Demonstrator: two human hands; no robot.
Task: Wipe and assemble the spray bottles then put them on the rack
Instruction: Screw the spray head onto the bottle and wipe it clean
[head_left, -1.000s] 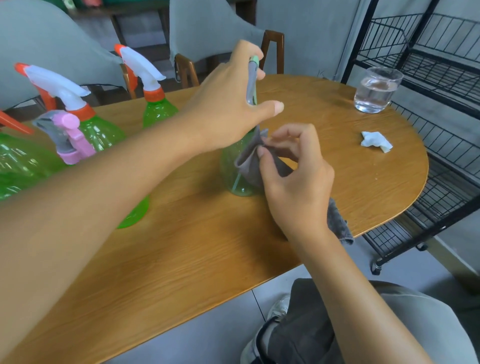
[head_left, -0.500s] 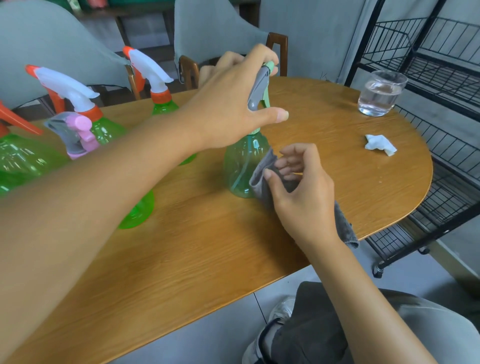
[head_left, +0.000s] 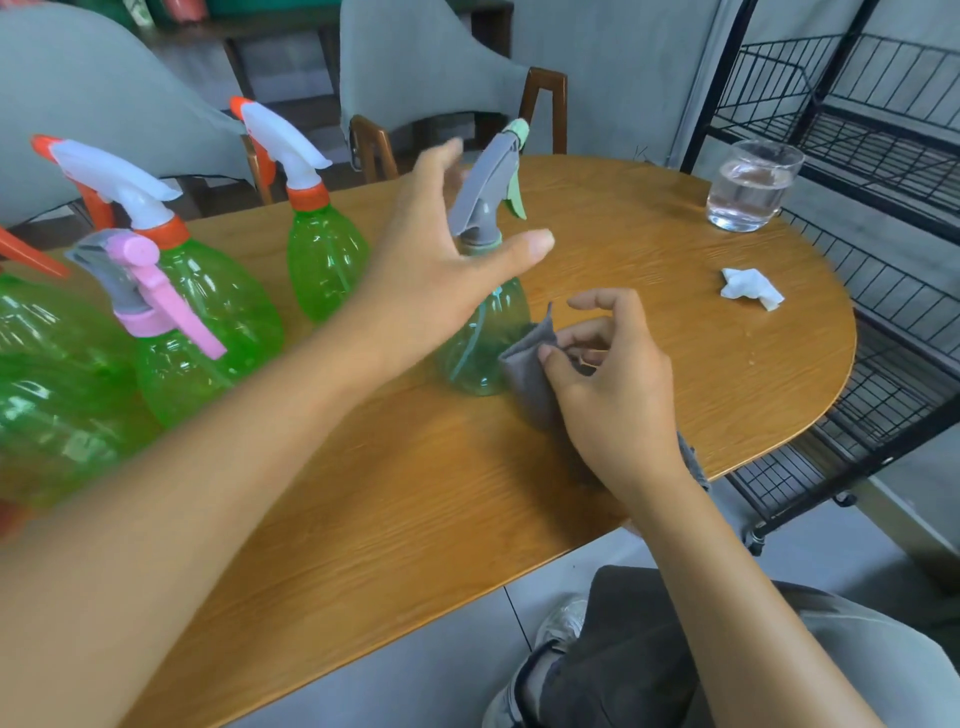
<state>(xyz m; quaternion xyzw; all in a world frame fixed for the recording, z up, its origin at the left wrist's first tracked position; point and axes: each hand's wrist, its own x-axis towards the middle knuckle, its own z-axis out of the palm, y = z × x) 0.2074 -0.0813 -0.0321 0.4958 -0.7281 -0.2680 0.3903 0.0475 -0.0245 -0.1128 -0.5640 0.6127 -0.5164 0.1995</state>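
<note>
Head view, table (head_left: 415, 519) seen from a seated position. Far left: large green bottles (head_left: 62, 364), partly blurred, set close together; one orange-and-white trigger head (head_left: 111, 182) and one pink-and-grey trigger head (head_left: 140, 291) are fitted. Further back, a smaller green bottle (head_left: 324, 260) with an orange-and-white head is stood upright, apart from the rest.

Centre: left hand (head_left: 441, 275) is spread, fingers straight, thumb out, nothing gripped; it is held just beside the grey trigger head of the teal bottle (head_left: 483, 343), and contact cannot be confirmed. The teal bottle is stood upright on the table, head screwed on, dip tube visible inside.

Right of it: right hand (head_left: 608, 384) is pinched on a folded grey cloth (head_left: 530, 374), which is pressed against the bottle's lower side. The cloth's tail is draped over the table edge.

Further right: a crumpled white tissue (head_left: 750, 288), a glass of water (head_left: 748, 187), then the black wire rack (head_left: 857, 156), shelves bare where seen.

Handling, judged: bottle appears empty, thin clear plastic, so light, easily tipped and slightly squashy; wall likely slick. It would best be taken at the neck under the trigger head, where it is stiffest. The cloth is soft and limp.
</note>
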